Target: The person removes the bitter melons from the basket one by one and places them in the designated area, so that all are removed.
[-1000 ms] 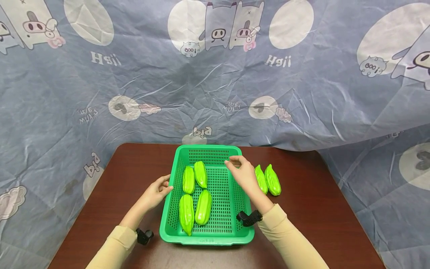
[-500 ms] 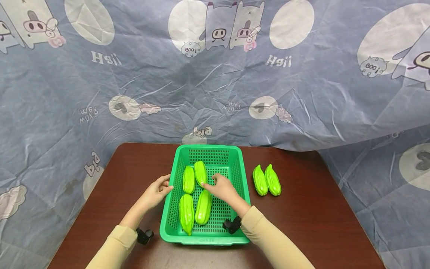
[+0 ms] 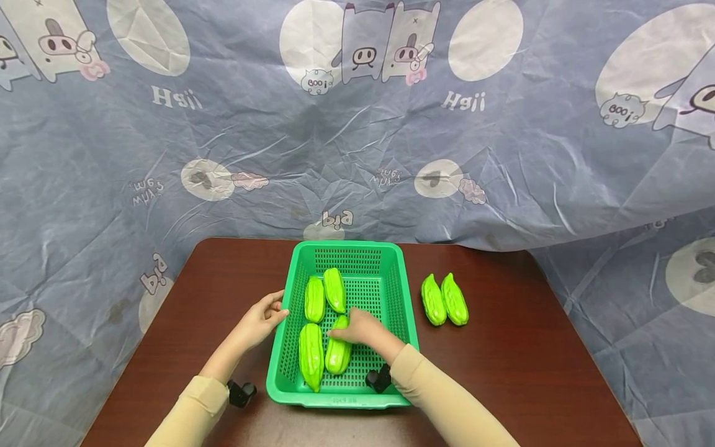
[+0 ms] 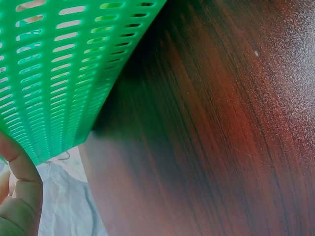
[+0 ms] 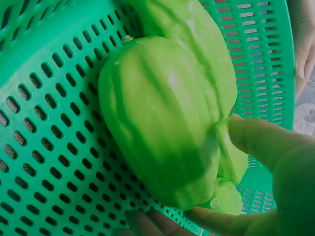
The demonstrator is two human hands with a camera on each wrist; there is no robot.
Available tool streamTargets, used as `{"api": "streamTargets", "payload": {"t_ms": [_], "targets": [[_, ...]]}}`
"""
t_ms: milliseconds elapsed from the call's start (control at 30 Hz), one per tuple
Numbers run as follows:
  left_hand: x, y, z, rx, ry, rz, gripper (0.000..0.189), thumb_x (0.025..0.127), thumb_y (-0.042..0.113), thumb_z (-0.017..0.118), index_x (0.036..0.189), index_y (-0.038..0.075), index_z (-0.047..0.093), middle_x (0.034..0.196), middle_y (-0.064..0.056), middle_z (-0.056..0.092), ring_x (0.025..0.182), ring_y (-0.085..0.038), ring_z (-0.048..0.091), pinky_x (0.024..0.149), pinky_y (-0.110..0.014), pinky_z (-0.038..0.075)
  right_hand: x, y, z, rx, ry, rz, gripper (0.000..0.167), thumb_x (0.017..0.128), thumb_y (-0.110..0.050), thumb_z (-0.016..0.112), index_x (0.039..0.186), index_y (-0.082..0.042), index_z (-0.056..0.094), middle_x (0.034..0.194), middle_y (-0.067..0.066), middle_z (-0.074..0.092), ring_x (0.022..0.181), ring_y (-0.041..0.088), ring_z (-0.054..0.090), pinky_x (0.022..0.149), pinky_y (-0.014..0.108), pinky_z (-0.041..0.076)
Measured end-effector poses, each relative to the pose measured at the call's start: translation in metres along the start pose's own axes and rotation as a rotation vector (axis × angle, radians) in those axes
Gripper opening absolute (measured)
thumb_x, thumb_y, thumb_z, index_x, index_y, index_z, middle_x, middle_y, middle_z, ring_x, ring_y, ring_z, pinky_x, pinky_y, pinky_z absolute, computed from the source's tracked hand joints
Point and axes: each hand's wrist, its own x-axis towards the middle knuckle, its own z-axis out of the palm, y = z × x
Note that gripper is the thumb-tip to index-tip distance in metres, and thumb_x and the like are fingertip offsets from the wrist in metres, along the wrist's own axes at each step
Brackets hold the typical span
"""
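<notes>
A green perforated plastic basket point(image 3: 342, 400) stands on the table with several lime-green, ridged bitter melons inside. My left hand point(image 3: 260, 321) grips its left side, thumb at the rim and fingers against the outer wall; in the left wrist view curled fingers point(image 4: 22, 182) show beside that wall. Inside the basket, my right hand point(image 3: 364, 328) is spread around the upper end of the near right bitter melon point(image 3: 337, 360). In the right wrist view this bitter melon point(image 5: 157, 118) lies between thumb and fingers, beside another one point(image 5: 211, 59). The fingertips are partly hidden under it.
Two more bitter melons point(image 3: 433, 300) lie side by side on the dark wooden table point(image 3: 514, 347), right of the basket. Behind the table hangs a grey-blue printed cloth point(image 3: 335, 143). Each wrist wears a black camera point(image 3: 241, 393).
My right hand has moved from above the basket's right rim, left and down into the basket, to the near right bitter melon. The left hand and basket have stayed put.
</notes>
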Motion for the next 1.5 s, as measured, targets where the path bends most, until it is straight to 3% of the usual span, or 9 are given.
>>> {"api": "streamTargets", "payload": {"t_ms": [167, 367, 433, 600, 767, 1100, 1167, 1333, 1500], "targets": [[0.001, 0.001, 0.0, 0.0, 0.004, -0.001, 0.06, 0.102, 0.015, 0.056, 0.153, 0.001, 0.03, 0.125, -0.022, 0.049, 0.087, -0.018, 0.054, 0.073, -0.038, 0.048, 0.001, 0.0, 0.005, -0.01, -0.044, 0.028, 0.083, 0.089, -0.039, 0.073, 0.142, 0.013, 0.038, 0.127, 0.028, 0.057, 0.115, 0.038, 0.059, 0.095, 0.049, 0.049], [0.001, 0.0, 0.001, -0.007, 0.007, -0.005, 0.06, 0.102, 0.016, 0.056, 0.153, 0.001, 0.03, 0.123, -0.021, 0.049, 0.087, -0.019, 0.054, 0.073, -0.036, 0.047, 0.002, 0.0, 0.007, 0.004, -0.065, 0.044, 0.086, 0.088, -0.038, 0.074, 0.144, 0.014, 0.034, 0.124, 0.026, 0.057, 0.088, 0.03, 0.062, 0.074, 0.045, 0.056], [0.001, 0.0, 0.001, -0.01, 0.01, -0.008, 0.059, 0.102, 0.015, 0.057, 0.153, 0.002, 0.03, 0.122, -0.02, 0.049, 0.086, -0.018, 0.054, 0.072, -0.035, 0.047, 0.003, 0.001, 0.008, 0.017, -0.074, 0.051, 0.083, 0.088, -0.036, 0.074, 0.142, 0.013, 0.036, 0.116, 0.024, 0.059, 0.08, 0.027, 0.061, 0.069, 0.044, 0.057], [-0.001, 0.0, 0.001, -0.013, 0.008, -0.006, 0.059, 0.102, 0.015, 0.056, 0.153, 0.002, 0.03, 0.121, -0.019, 0.049, 0.084, -0.018, 0.054, 0.073, -0.039, 0.049, 0.003, 0.002, 0.006, 0.056, -0.092, 0.053, 0.073, 0.087, -0.032, 0.076, 0.135, 0.011, 0.042, 0.099, 0.016, 0.057, 0.079, 0.026, 0.061, 0.068, 0.044, 0.058], [-0.001, 0.0, 0.0, -0.004, 0.01, 0.003, 0.059, 0.102, 0.015, 0.056, 0.153, 0.0, 0.03, 0.124, -0.021, 0.049, 0.086, -0.017, 0.054, 0.073, -0.035, 0.048, 0.001, 0.001, 0.0, 0.106, -0.092, 0.025, 0.065, 0.086, -0.029, 0.077, 0.128, 0.01, 0.046, 0.096, 0.015, 0.057, 0.082, 0.03, 0.064, 0.07, 0.045, 0.058], [-0.001, 0.003, 0.0, -0.02, 0.006, 0.004, 0.06, 0.102, 0.016, 0.056, 0.153, 0.0, 0.029, 0.124, -0.022, 0.049, 0.079, -0.02, 0.052, 0.066, -0.031, 0.045, -0.007, -0.004, -0.032, 0.151, -0.056, 0.004, 0.072, 0.086, -0.029, 0.075, 0.14, 0.007, 0.044, 0.122, 0.023, 0.058, 0.09, 0.027, 0.065, 0.074, 0.043, 0.058], [-0.001, 0.004, 0.0, -0.024, 0.008, 0.005, 0.06, 0.102, 0.016, 0.056, 0.153, -0.001, 0.03, 0.122, -0.021, 0.049, 0.078, -0.022, 0.052, 0.064, -0.031, 0.044, -0.008, -0.003, -0.042, 0.161, -0.017, -0.003, 0.072, 0.085, -0.029, 0.076, 0.14, 0.006, 0.045, 0.128, 0.024, 0.057, 0.092, 0.026, 0.065, 0.075, 0.041, 0.058], [-0.001, 0.004, 0.0, -0.011, 0.001, -0.001, 0.06, 0.102, 0.017, 0.056, 0.153, -0.001, 0.029, 0.12, -0.02, 0.049, 0.077, -0.022, 0.051, 0.064, -0.031, 0.044, -0.011, 0.004, -0.069, 0.231, 0.082, -0.026, 0.072, 0.086, -0.03, 0.075, 0.144, -0.001, 0.044, 0.122, 0.022, 0.063, 0.094, 0.026, 0.066, 0.076, 0.038, 0.055], [-0.002, 0.004, -0.001, 0.001, 0.001, -0.014, 0.061, 0.102, 0.018, 0.055, 0.153, 0.0, 0.028, 0.12, -0.019, 0.048, 0.078, -0.02, 0.052, 0.066, -0.033, 0.046, -0.017, 0.016, -0.097, 0.27, 0.167, -0.015, 0.072, 0.09, -0.035, 0.07, 0.15, -0.009, 0.038, 0.128, 0.022, 0.058, 0.107, 0.032, 0.062, 0.084, 0.044, 0.052]]}}
